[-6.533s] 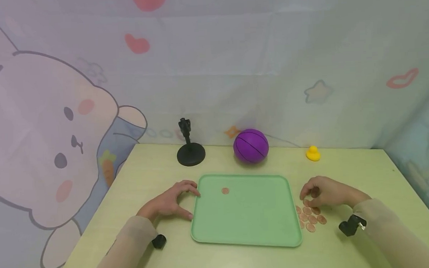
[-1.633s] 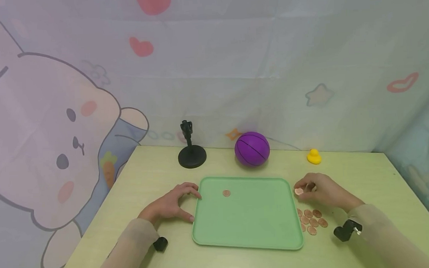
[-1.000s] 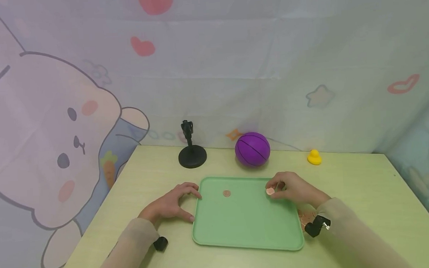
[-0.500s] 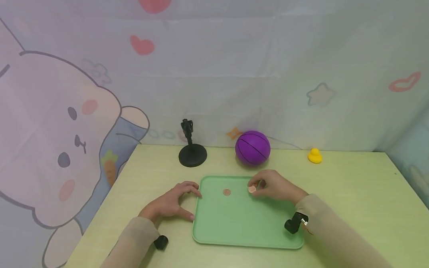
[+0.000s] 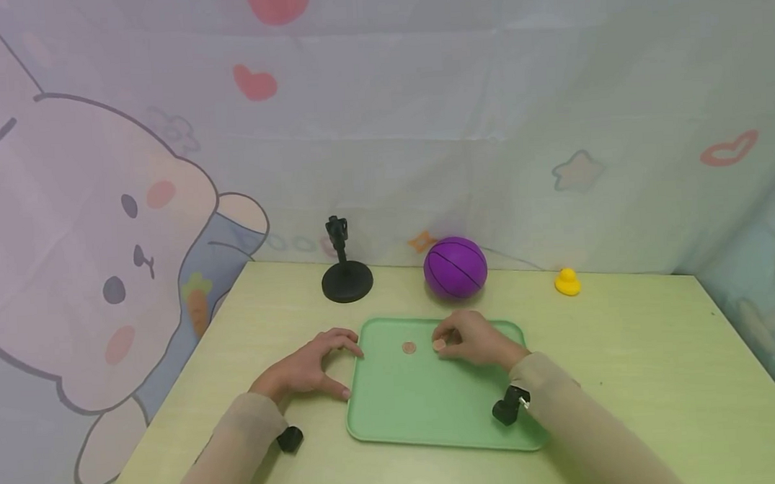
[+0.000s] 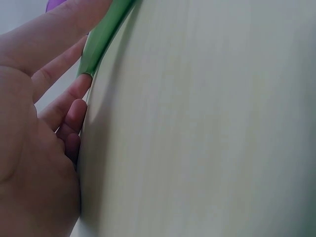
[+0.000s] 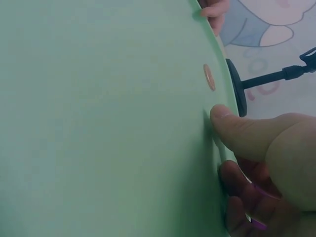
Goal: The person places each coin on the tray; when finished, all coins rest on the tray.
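Observation:
My right hand [image 5: 472, 339] is over the green tray [image 5: 427, 406], pinching a copper-coloured coin [image 5: 439, 345] between thumb and fingers. In the right wrist view the thumb [image 7: 242, 131] covers that coin. A second coin [image 5: 409, 348] lies flat on the tray, a short way left of the held one. My left hand [image 5: 308, 364] rests at the tray's left rim, thumb and fingers spread apart. In the left wrist view, fingertips of the left hand [image 6: 44, 123] touch the outside of the green rim [image 6: 98, 44].
Behind the tray stand a black stand with a round base [image 5: 347, 281], a purple ball [image 5: 455, 268] and a yellow rubber duck [image 5: 567, 282]. The right forearm [image 5: 577, 414] hides the spot where several loose coins lay beside the tray. A printed cloth [image 5: 382, 127] hangs behind the table.
My right hand picked a coin from the group at right and carried it left over the tray, close to the lying coin. My left hand has stayed at the rim.

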Demonstrator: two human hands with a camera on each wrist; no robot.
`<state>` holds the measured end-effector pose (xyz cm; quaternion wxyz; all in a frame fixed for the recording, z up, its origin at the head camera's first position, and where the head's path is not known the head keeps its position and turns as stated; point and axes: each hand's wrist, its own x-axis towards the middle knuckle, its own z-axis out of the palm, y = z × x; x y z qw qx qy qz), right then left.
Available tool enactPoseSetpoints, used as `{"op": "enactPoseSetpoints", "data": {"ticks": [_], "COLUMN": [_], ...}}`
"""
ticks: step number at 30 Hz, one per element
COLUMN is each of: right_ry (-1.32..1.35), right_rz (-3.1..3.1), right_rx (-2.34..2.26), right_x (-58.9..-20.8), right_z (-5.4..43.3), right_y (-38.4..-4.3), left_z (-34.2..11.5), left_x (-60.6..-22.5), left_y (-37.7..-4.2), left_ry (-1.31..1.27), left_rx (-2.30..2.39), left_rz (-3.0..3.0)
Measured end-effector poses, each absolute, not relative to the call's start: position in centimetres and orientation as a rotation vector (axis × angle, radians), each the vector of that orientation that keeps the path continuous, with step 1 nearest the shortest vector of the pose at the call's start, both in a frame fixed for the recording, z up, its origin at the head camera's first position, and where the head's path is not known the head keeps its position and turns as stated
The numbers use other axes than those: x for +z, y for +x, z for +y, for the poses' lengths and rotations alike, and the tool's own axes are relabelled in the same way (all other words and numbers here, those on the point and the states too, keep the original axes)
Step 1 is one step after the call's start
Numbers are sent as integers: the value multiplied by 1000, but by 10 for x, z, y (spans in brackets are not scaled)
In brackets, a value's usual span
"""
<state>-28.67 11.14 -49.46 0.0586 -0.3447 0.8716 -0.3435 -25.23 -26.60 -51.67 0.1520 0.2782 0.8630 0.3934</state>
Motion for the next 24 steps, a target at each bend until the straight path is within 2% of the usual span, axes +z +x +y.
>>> {"op": "enactPoseSetpoints", "data": {"ticks": [24], "right_ry": [-977], "right_rz": [2687], "right_rx": [-980], "right_x": [-498], "right_z": [100], "right_y": [-286], "left_z": [-266], "left_x": [-517], "left_y": [-253], "left_ry": [795], "left_rx": [1139], "left_rz": [2476]}}
